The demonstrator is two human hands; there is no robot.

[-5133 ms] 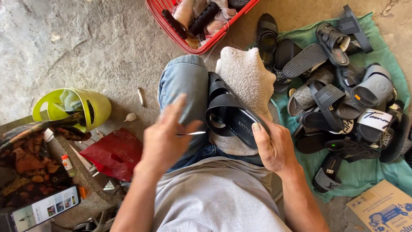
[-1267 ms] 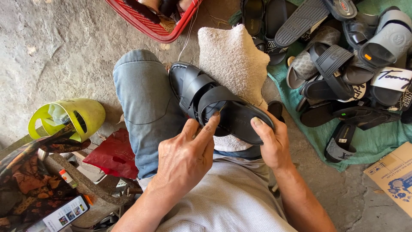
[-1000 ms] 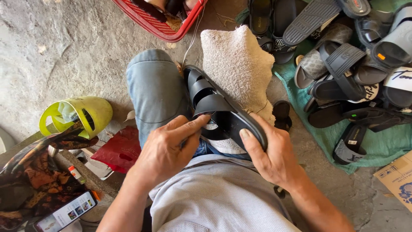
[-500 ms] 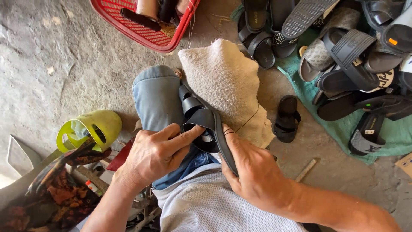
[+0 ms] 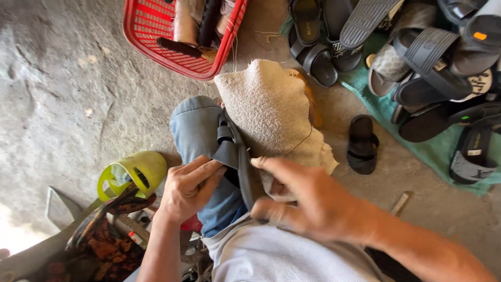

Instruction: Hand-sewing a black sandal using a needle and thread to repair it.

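Observation:
A black strapped sandal (image 5: 233, 152) stands on its edge on my lap, against my jeans-clad knee (image 5: 194, 128). My left hand (image 5: 186, 188) grips its strap side, fingers pressing the upper. My right hand (image 5: 308, 201) holds the sole's other side near the heel, thumb and fingers curled around it. A beige rough cloth (image 5: 269, 107) is draped over my other knee under the sandal. A thin thread (image 5: 302, 143) runs across the cloth.
A red plastic basket (image 5: 156, 31) with tools sits ahead. A pile of dark sandals (image 5: 428, 68) lies on a green cloth (image 5: 386, 109) at right; one black sandal (image 5: 362, 144) lies alone on the concrete. A yellow-green container (image 5: 136, 171) and a patterned bag (image 5: 99, 240) are at left.
The sandal has been turned from lying flat on my lap to standing on edge. My view has shifted, and my right hand has come over the sole's side.

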